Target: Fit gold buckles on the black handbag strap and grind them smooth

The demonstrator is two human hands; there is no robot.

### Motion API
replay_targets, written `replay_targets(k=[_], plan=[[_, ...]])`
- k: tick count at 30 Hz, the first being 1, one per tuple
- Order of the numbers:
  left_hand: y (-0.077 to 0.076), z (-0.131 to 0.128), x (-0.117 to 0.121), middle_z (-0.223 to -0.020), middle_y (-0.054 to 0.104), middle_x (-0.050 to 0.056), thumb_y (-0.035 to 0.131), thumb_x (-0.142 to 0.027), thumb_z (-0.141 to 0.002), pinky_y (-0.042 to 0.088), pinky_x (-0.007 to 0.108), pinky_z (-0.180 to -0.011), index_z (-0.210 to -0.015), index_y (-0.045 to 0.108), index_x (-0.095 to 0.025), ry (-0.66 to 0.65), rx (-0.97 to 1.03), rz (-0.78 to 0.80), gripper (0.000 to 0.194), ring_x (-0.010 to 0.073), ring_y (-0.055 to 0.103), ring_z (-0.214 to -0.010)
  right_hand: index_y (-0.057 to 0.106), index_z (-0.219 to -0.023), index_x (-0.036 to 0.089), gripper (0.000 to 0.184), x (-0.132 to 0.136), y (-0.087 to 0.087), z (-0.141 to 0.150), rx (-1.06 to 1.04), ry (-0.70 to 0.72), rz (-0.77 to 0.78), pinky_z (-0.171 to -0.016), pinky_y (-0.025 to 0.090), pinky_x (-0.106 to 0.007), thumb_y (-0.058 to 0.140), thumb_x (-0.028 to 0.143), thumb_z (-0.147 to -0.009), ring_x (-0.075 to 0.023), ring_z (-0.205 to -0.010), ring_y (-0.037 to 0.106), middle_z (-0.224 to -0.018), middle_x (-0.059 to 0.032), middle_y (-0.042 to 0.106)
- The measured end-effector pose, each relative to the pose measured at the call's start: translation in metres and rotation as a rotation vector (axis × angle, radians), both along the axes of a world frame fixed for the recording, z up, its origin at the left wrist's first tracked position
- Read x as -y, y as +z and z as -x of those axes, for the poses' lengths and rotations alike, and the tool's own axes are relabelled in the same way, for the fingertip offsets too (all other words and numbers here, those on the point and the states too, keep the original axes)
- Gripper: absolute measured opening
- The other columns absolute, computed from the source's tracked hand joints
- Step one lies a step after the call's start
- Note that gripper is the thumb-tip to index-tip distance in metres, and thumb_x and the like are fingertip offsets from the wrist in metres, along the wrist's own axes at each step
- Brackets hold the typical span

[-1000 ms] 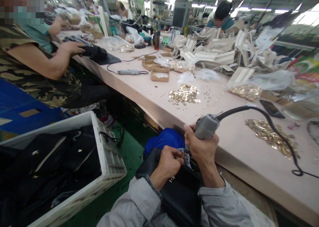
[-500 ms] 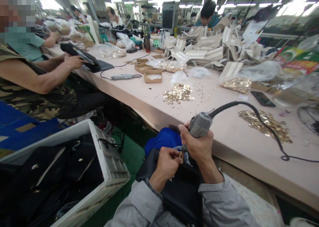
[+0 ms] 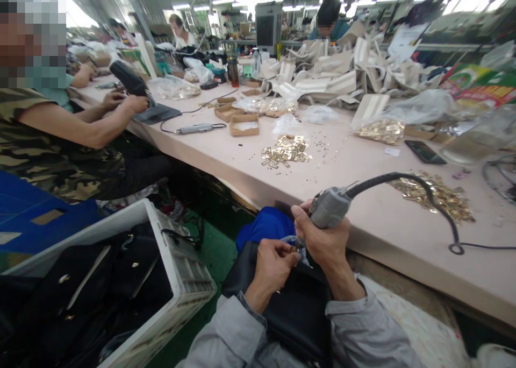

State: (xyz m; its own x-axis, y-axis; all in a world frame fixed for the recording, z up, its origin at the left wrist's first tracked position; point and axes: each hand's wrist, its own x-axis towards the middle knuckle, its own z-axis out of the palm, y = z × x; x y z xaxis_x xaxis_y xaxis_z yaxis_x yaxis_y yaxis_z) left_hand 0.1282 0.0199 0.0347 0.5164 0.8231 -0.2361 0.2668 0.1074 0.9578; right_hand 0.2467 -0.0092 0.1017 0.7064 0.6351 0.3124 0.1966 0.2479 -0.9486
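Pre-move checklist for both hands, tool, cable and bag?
1. Tool held: ok. Right hand wraps the grey cylindrical corded tool.
2. Part held: ok. Left hand pinches a small gold-toned metal piece at the fingertips.
3. Tool tip seated on the piece: cannot tell. Fingers and small size hide the contact.
4. Cable slack: ok. The thick black cable arches loosely, with one small loop.
5. Bag beneath the hands: ok. The smooth black bag lies below them, partly covered by forearms.
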Motion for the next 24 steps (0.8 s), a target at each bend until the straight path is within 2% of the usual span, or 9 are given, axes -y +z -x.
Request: replay_targets(k=[7,14,19,24], plan=[[-0.006,-0.001,0.002,-0.056,0.065,0.001,0.075,-0.016,-0.068,0.033,0.025,-0.05,-0.065,0.076,-0.012,0.01,0.0,-0.007,0.005,0.0119,0.05,-0.05,0.068,-0.082,0.016,0.025,0.001,0.0,0.001,-0.028,0.027,-0.002,-0.044,0.047,-0.026,0.083,0.036,-0.084,-0.012,-0.044,0.055,-0.059,0.0006,0.063],[-0.003,0.0,0.004,-0.055,0.066,0.002,0.073,-0.013,-0.067,0.034,0.024,-0.05,-0.063,0.076,-0.012,0.027,-0.005,0.007,0.005,0.0119,0.051,-0.049,0.067,-0.084,0.017,0.023,0.004,-0.006,0.003,-0.047,0.125,-0.006,-0.046,0.047,-0.026,0.083,0.033,-0.084,-0.0122,-0.049,0.056,-0.062,0.0005,0.062],[-0.001,0.003,0.0,-0.053,0.065,0.001,0.071,-0.012,-0.066,0.034,0.024,-0.05,-0.059,0.074,-0.012,0.023,-0.001,-0.015,0.007,0.0113,0.05,-0.049,0.067,-0.086,0.019,0.019,0.01,-0.011,-0.002,-0.025,0.294,-0.086,-0.052,0.048,-0.026,0.085,0.026,-0.082,-0.0122,-0.057,0.058,-0.071,0.0,0.063],[-0.001,0.005,-0.003,-0.052,0.062,0.0,0.072,-0.015,-0.066,0.031,0.024,-0.049,-0.056,0.072,-0.013,0.024,-0.003,-0.071,0.01,0.011,0.048,-0.049,0.069,-0.082,0.018,0.016,0.019,-0.003,-0.006,0.064,0.471,-0.105,-0.055,0.048,-0.026,0.084,0.021,-0.081,-0.0126,-0.062,0.059,-0.074,-0.0016,0.064]])
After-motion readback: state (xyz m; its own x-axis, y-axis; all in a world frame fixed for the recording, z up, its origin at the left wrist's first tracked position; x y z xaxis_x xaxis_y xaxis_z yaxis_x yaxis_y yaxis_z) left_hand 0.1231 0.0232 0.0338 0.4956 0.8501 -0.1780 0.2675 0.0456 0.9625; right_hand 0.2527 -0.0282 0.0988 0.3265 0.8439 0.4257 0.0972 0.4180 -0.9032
